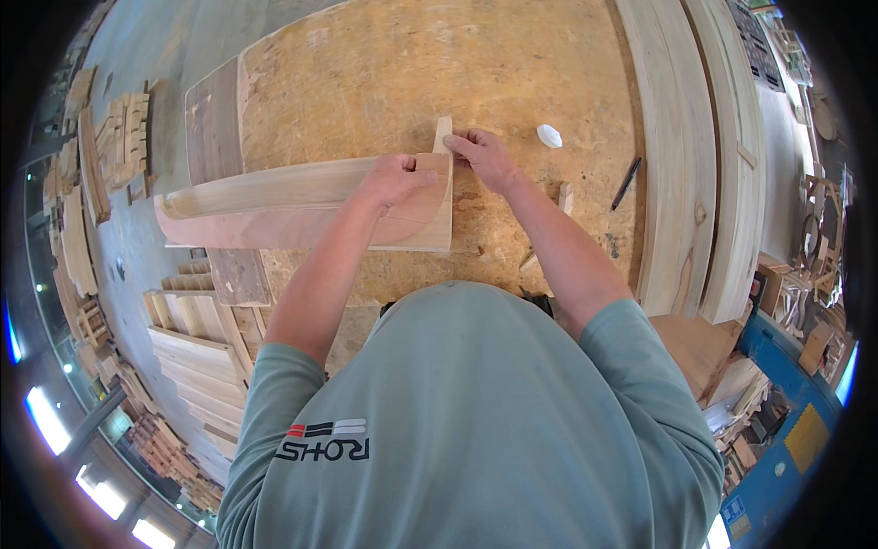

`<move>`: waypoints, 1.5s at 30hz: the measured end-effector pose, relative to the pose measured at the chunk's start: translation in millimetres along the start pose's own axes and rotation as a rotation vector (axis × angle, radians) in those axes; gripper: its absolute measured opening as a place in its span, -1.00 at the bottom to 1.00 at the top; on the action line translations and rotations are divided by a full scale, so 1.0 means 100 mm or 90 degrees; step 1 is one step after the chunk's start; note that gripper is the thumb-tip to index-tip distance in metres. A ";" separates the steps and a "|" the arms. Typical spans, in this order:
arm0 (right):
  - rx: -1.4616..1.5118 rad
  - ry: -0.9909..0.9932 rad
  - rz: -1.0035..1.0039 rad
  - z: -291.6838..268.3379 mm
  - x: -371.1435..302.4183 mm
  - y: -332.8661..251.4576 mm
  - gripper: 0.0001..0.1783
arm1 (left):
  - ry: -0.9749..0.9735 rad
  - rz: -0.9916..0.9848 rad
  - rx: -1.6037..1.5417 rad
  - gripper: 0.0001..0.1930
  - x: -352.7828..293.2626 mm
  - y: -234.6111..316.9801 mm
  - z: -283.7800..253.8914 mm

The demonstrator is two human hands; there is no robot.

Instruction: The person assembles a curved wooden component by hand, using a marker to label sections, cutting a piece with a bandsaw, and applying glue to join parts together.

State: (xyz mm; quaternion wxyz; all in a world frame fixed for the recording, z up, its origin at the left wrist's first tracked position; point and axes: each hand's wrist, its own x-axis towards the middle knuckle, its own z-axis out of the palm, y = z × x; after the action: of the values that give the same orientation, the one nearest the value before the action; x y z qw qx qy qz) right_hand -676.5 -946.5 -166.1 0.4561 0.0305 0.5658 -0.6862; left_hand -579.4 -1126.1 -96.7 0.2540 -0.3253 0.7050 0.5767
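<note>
Dark crate (755, 44), upper right: contents indistinct. Left hand (399, 180) grips the pink board (283, 224) on the table (366, 87); forearm (331, 274) hides part. Right hand (485, 159) touches the wood strip (443, 135); grip cannot be determined.

Across the near part of the counter (366, 101), a board (283, 183) is laid, its left end carried past the counter's edge and a strip (443, 130) set at its right end. Right of these, a lump (549, 136) is placed farther back and a pen (626, 184) nearer the front, with planks (677, 165) ranged beyond both; stacked timber (121, 137) is set on the floor (174, 50) at far left.
</note>
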 end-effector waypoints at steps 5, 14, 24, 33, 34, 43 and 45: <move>-0.014 -0.022 0.000 -0.10 0.08 0.10 -0.59 | 0.001 0.002 0.054 -0.67 0.08 -0.06 -0.01; 0.006 -0.011 0.032 -0.04 0.03 0.02 -0.61 | -0.003 0.010 0.032 -0.66 0.09 -0.09 -0.01; -0.021 -0.022 0.032 -0.04 0.02 -0.04 -0.57 | -0.025 0.028 0.060 -0.67 0.04 -0.05 -0.02; -0.039 -0.023 0.024 -0.06 -0.01 -0.03 -0.52 | -0.034 0.010 0.067 -0.67 0.02 0.00 0.00; -0.035 -0.020 0.027 -0.04 -0.02 -0.05 -0.52 | -0.037 0.012 0.044 -0.68 0.03 -0.03 -0.01; -0.190 0.096 -0.014 -0.05 -0.15 -0.14 -0.54 | -0.043 0.020 0.096 -0.70 0.07 -0.02 -0.02; -0.260 0.144 -0.051 -0.11 -0.30 -0.15 -0.59 | -0.022 0.026 0.186 -0.68 -0.01 0.14 -0.02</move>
State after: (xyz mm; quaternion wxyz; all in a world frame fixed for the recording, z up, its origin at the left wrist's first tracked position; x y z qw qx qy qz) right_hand -674.2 -921.1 -141.6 0.3586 -0.0086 0.7413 -0.5672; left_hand -589.5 -1125.7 -86.2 0.2993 -0.2606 0.7831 0.4787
